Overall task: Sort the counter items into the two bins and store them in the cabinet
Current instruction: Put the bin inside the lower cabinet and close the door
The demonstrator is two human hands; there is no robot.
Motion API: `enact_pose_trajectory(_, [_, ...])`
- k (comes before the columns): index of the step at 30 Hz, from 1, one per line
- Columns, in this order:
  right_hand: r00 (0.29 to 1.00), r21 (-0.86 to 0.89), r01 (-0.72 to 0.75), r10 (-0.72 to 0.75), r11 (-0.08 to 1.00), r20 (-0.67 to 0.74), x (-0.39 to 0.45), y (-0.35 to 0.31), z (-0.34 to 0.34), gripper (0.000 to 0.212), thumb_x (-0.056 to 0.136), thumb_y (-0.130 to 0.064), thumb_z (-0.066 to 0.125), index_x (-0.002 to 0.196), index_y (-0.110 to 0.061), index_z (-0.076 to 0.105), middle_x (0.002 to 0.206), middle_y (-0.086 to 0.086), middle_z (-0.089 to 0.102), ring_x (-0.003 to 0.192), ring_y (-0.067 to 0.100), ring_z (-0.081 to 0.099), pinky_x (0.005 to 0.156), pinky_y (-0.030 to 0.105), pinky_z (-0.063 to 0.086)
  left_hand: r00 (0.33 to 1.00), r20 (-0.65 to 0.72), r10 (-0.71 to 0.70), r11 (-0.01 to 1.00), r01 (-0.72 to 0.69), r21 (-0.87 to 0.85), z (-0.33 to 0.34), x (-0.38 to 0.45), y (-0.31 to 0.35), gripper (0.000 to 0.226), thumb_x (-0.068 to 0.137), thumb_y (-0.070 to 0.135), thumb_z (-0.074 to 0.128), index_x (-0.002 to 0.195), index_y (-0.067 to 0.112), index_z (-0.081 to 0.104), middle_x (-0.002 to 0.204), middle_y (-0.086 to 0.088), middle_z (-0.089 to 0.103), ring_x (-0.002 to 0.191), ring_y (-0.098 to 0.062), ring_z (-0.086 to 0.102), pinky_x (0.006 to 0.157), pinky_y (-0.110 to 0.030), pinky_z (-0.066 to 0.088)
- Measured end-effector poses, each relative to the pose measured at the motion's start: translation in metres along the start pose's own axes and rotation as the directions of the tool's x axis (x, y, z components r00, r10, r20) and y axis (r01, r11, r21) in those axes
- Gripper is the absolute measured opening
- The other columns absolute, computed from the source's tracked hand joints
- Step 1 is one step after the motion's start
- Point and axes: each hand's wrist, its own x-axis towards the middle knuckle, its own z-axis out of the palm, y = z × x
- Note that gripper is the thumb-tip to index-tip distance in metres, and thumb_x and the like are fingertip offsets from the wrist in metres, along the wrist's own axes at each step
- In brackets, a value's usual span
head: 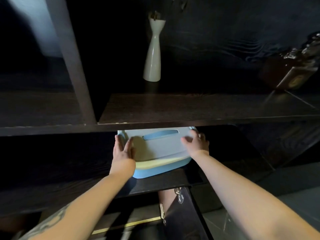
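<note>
- Head view, places told from the bin (pixel 161 149): the pale blue bin lies partly inside the dark cabinet (pixel 52 161), its far end tucked under the shelf (pixel 173 108) above, its near end not yet fully in.
- Left hand (pixel 122 149) lies flat on the bin's left side, fingers (pixel 127 146) spread and straight, pinching nothing.
- Right hand (pixel 196 143) rests at the bin's right top corner, fingers loosely curled; whether they clasp the rim I cannot tell.
- Progress, as I judge: storing is under way; the second bin and the bench are out of sight.
- Room: dark open space lies left and right of the bin; overhead clearance looks tight.
- Above the bin stands a white vase (pixel 153 54); far right, a brown bottle (pixel 290 70).
</note>
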Motion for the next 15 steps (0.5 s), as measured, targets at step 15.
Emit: enact_pose_trajectory(15, [0.992, 0.362, 0.113, -0.125, 0.925, 0.010, -0.168, -0.006, 0.041, 0.094, 0.069, -0.050, 0.074, 0.146, -0.026, 0.025, 0.122, 0.002, 0.030, 0.121, 0.025, 0.038, 0.101, 0.038, 0.040, 0.994, -0.082, 0.075, 0.994, -0.069, 0.080, -0.121, -0.064, -0.091, 0.047, 0.098, 0.014, 0.043, 0.143, 0.026, 0.039, 0.147, 0.003, 0.039, 0.130, -0.006, 0.035, 0.108, -0.026, 0.025])
